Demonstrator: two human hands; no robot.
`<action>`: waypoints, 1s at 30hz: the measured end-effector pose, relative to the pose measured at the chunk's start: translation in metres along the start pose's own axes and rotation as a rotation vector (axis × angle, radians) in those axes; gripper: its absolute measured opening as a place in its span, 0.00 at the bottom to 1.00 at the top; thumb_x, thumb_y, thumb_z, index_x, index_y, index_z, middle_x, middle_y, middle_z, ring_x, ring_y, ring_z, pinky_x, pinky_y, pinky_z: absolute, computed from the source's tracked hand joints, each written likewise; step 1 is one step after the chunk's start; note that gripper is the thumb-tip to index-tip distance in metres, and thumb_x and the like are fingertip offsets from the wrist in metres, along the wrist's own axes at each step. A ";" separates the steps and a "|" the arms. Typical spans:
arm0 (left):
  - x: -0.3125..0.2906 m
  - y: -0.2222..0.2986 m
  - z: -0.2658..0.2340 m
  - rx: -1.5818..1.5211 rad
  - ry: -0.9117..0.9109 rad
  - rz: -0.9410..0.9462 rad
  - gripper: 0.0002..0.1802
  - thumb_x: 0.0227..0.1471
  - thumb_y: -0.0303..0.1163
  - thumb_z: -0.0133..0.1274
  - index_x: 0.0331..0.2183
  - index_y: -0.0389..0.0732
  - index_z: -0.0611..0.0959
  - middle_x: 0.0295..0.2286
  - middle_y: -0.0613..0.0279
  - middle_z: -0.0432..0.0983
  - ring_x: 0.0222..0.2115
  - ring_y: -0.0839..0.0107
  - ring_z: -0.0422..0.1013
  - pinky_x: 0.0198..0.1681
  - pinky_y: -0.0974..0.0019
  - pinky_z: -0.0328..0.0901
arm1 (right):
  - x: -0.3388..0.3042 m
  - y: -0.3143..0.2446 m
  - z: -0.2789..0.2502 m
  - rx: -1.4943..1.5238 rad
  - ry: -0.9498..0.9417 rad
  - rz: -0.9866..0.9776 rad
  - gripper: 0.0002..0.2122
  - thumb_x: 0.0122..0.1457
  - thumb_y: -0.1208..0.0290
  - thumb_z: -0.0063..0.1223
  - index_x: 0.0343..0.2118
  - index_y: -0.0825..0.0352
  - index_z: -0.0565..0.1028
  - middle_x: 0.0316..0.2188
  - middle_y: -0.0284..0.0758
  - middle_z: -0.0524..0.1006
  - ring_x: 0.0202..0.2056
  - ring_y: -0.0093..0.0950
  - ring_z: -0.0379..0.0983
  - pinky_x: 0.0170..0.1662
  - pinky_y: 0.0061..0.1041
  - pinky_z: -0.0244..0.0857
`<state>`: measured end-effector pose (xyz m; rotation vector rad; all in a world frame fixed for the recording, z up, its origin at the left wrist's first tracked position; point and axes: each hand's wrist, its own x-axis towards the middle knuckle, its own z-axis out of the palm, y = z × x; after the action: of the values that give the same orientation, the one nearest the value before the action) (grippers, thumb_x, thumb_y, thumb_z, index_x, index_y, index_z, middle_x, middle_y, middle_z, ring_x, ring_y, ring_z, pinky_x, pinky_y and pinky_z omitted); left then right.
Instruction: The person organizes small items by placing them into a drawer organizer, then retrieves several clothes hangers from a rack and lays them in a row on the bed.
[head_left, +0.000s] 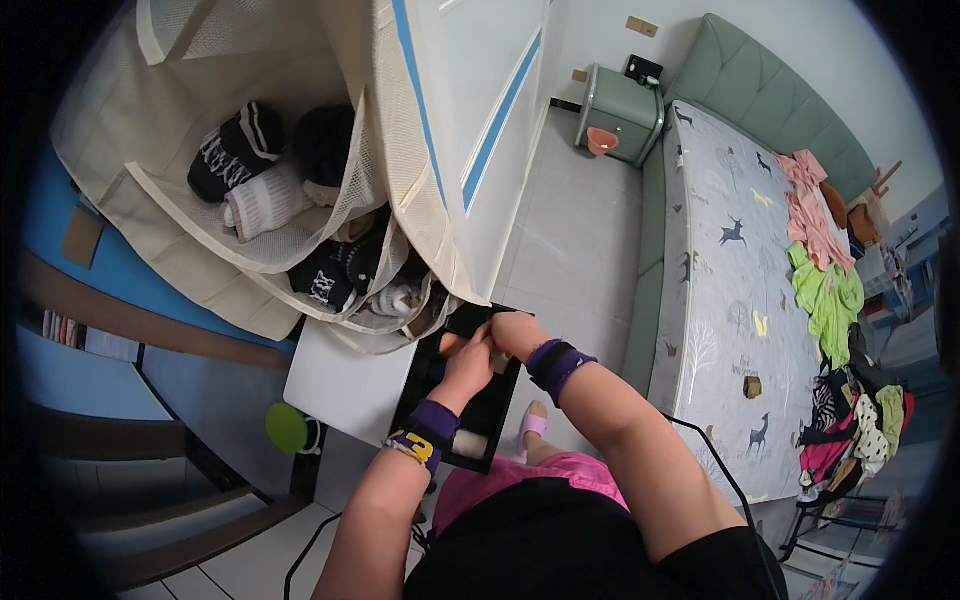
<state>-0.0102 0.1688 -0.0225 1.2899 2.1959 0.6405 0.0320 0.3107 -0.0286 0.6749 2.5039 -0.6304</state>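
Black on its floor and walls, a narrow open tray (474, 412) is set beside the right edge of a white table (345, 378). Over the tray's far end, the left hand (469, 360) and the right hand (513, 333) are held together. The left fingers are bent in against the right hand; what is pinched, if anything, cannot be told, since the fingertips are screened by the hands. By the left hand an orange-brown item (449, 344) is partly covered and cannot be identified. Near the tray's near edge a white bundle (469, 444) is seen, its kind unclear. The table's far edge is concealed by a beige mesh organizer (215, 288), in which rolled white socks (268, 202) are tucked. Past the table's near-left corner, a green stool (288, 428) is partly hidden. To the right, a bed (735, 300) is edged with heaped clothes (850, 425).
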 end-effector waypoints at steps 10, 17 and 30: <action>0.027 -0.021 0.017 0.048 0.041 0.045 0.23 0.48 0.24 0.49 0.49 0.42 0.71 0.52 0.56 0.66 0.42 0.49 0.71 0.41 0.51 0.68 | -0.015 0.003 -0.013 -0.136 0.186 -0.159 0.06 0.51 0.73 0.50 0.25 0.67 0.79 0.24 0.38 0.80 0.28 0.34 0.79 0.30 0.31 0.72; 0.035 -0.008 0.008 0.221 -0.078 -0.031 0.24 0.47 0.24 0.48 0.49 0.44 0.72 0.52 0.57 0.67 0.37 0.51 0.74 0.39 0.51 0.69 | -0.043 0.008 0.002 -0.162 0.147 -0.105 0.11 0.52 0.72 0.49 0.39 0.64 0.76 0.43 0.39 0.75 0.37 0.37 0.78 0.36 0.35 0.73; 0.005 -0.019 0.004 0.277 0.086 0.101 0.21 0.45 0.24 0.48 0.44 0.42 0.76 0.51 0.65 0.68 0.36 0.58 0.74 0.37 0.56 0.69 | -0.049 0.003 0.008 -0.036 0.180 -0.046 0.16 0.52 0.72 0.49 0.45 0.59 0.76 0.47 0.34 0.73 0.42 0.36 0.76 0.41 0.34 0.72</action>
<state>-0.0221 0.1656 -0.0385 1.5462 2.3645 0.4472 0.0738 0.2926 -0.0094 0.6897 2.6965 -0.5625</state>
